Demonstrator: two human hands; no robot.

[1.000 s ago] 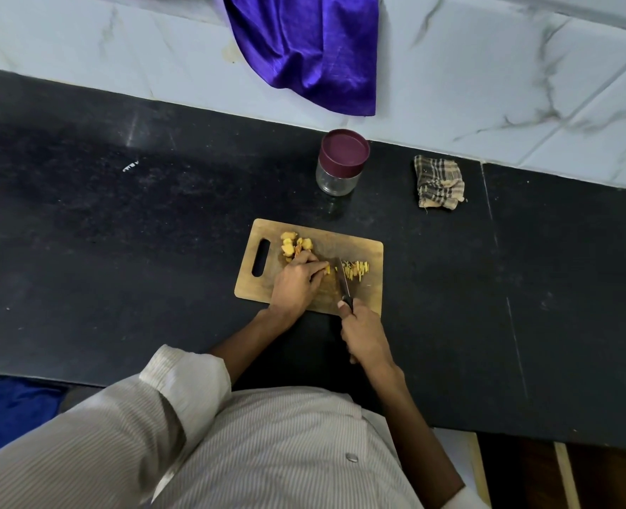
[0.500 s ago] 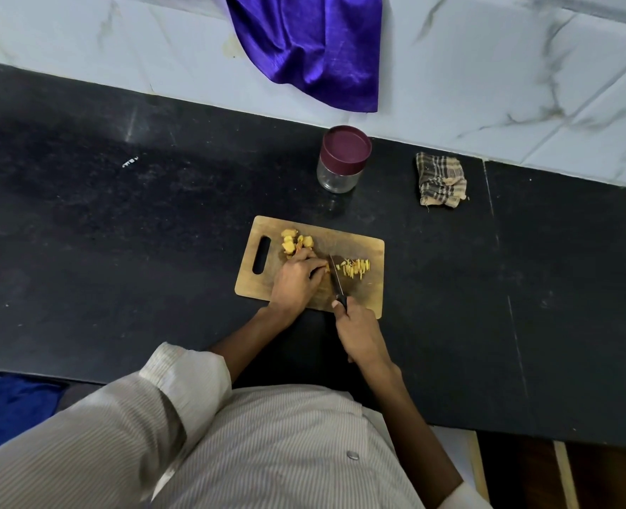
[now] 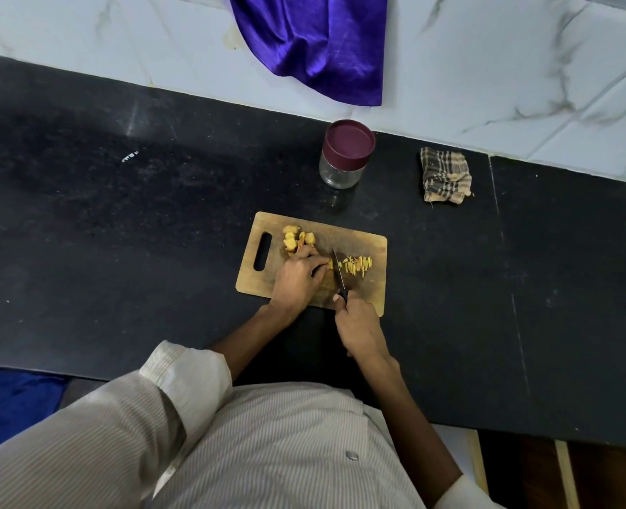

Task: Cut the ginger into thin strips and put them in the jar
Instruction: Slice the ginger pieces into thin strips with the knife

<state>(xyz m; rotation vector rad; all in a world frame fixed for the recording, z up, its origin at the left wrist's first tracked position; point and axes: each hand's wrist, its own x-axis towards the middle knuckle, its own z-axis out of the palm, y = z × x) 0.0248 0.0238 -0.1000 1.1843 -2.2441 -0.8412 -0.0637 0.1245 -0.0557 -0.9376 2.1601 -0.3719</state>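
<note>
A wooden cutting board with a handle slot lies on the black counter. Yellow ginger chunks sit near its far left. My left hand holds down a small ginger piece with curled fingers. My right hand grips the black handle of a knife, whose blade stands right beside that piece. Thin ginger strips lie in a small heap to the right of the blade. A glass jar with a maroon lid on it stands behind the board.
A checked folded cloth lies right of the jar. A purple cloth hangs over the white marble wall. The black counter stretches left and right, with its front edge near my body.
The knife blade has shifted slightly along the ginger piece between cuts, and the view has drifted a little. Both hands stay in the same spots on the board.
</note>
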